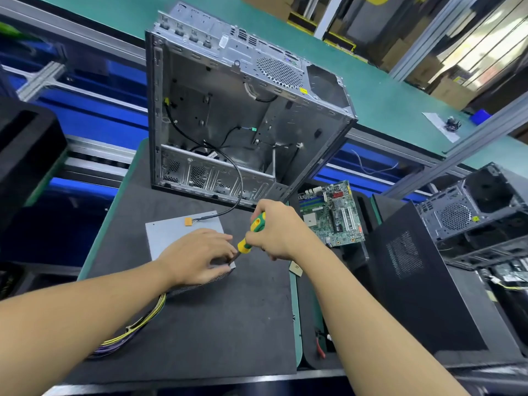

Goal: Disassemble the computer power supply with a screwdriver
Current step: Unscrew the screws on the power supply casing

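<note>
The grey metal power supply box [167, 235] lies flat on the black foam mat [205, 324] at lower centre of the frame, just in front of the open silver computer case [228, 118] standing at upper centre. The left hand [195, 254] rests on the box's lower right corner. Its fingers [221, 238] are close together and slightly bent across the top plate, and the thumb [218, 272] is set against the near edge, so the corner is held between them. The right hand [275, 230], right of the box, is wrapped tightly round the yellow-and-green-handled screwdriver [253, 234] with all fingers closed on the handle. The dark shaft slants down and left to the box corner, ending in the gap between the left fingers and thumb; the tip itself cannot be made out. A bundle of yellow and purple wires [128, 332] leaves the box towards lower left. A black cable with an orange connector [188, 221] runs from the case onto the box top. A green motherboard [334, 215] lies at centre right, beside a black case panel [414, 281].
</note>
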The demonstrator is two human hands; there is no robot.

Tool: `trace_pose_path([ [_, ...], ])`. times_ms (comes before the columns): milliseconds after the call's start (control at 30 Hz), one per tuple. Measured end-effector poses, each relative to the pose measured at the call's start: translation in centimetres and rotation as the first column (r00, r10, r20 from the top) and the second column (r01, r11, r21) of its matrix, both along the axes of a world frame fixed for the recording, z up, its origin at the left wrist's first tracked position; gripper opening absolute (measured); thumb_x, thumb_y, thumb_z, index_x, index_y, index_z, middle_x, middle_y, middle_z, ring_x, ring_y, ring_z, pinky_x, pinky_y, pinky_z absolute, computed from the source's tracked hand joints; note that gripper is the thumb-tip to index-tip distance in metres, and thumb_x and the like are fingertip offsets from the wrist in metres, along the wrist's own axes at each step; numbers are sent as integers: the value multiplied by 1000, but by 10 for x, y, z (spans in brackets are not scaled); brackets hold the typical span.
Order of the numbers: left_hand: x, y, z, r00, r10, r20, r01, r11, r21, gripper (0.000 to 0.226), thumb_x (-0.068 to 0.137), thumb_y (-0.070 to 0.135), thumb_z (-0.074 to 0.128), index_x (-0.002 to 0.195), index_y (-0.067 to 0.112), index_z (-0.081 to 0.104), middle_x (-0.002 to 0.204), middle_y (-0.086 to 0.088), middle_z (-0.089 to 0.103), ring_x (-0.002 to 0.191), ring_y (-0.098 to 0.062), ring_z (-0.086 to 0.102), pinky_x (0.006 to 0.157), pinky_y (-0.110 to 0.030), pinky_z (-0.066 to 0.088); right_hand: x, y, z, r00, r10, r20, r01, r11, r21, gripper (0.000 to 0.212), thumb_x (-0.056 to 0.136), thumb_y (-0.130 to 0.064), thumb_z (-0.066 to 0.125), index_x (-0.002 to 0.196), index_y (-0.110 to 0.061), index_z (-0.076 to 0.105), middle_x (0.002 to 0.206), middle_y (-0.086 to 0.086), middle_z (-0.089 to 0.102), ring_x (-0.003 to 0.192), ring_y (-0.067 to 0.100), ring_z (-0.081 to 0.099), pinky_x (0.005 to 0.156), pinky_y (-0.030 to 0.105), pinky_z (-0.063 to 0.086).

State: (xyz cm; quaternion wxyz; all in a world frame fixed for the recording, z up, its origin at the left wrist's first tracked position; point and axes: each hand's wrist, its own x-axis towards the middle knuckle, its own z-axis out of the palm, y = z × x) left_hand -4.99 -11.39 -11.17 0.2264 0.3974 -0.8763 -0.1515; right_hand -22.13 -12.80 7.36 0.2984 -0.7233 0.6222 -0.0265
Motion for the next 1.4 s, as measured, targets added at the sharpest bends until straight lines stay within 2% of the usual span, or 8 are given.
trace_pose_path([
  [467,-3,4,0,990,-23,139,33,997,-69,36,100,49,32,105,33,64,115,22,67,136,-5,45,103,-30,37,5,5,5,1000,8,-21,-8,1000,2,18,76,-12,66,85,-20,52,78,10,59,41,25,53,35,27,45],
  [700,-2,2,-2,992,3,124,7,996,-87,26,101,47,38,100,35,61,110,21,67,133,-3,47,98,-30,37,3,5,5,1000,4,-19,-3,1000,16,18,77,-10,66,85,-19,51,74,9,60,38,22,51,35,23,40],
  [900,-3,2,-3,993,-7,114,13,999,-51,29,99,46,33,99,34,59,111,21,66,134,-1,44,102,-30,32,1,6,4,999,2,-46,-1,1000,9,21,84,-22,66,87,-18,46,68,9,67,41,22,64,34,20,36],
  [1033,-4,3,-2,998,16,60,-13,999,-46,10,92,42,48,87,35,51,94,18,63,113,1,52,97,-26,35,10,11,4,951,82,-299,-126,983,-131,34,82,-41,66,88,-14,45,83,13,61,67,32,64,47,33,45],
  [1100,-5,4,1,998,37,47,-36,999,-16,12,82,43,54,84,35,45,86,18,54,93,-1,51,96,-27,37,15,12,2,909,99,-405,-189,964,-186,36,82,-46,64,87,-16,44,83,9,55,81,32,54,54,31,35],
  [1200,-6,5,4,999,41,20,-42,999,17,31,74,41,57,87,41,29,85,24,44,81,2,38,96,-28,38,17,14,5,929,153,-336,-215,964,-154,30,83,-38,67,87,-19,44,82,7,55,72,28,49,48,29,29],
  [1300,-7,4,2,997,27,66,-27,1000,-11,25,79,47,54,100,39,43,106,22,58,106,2,46,107,-28,31,13,12,13,915,306,-263,-325,945,-29,27,83,-25,72,88,-24,45,81,-1,57,62,20,47,53,27,35],
  [1400,-8,4,-1,994,31,108,-31,1000,-2,36,83,53,47,113,35,54,124,20,59,133,0,41,112,-26,24,10,7,19,934,235,-269,-231,972,48,23,83,-24,70,91,-19,48,78,0,56,54,24,58,55,34,53],
])
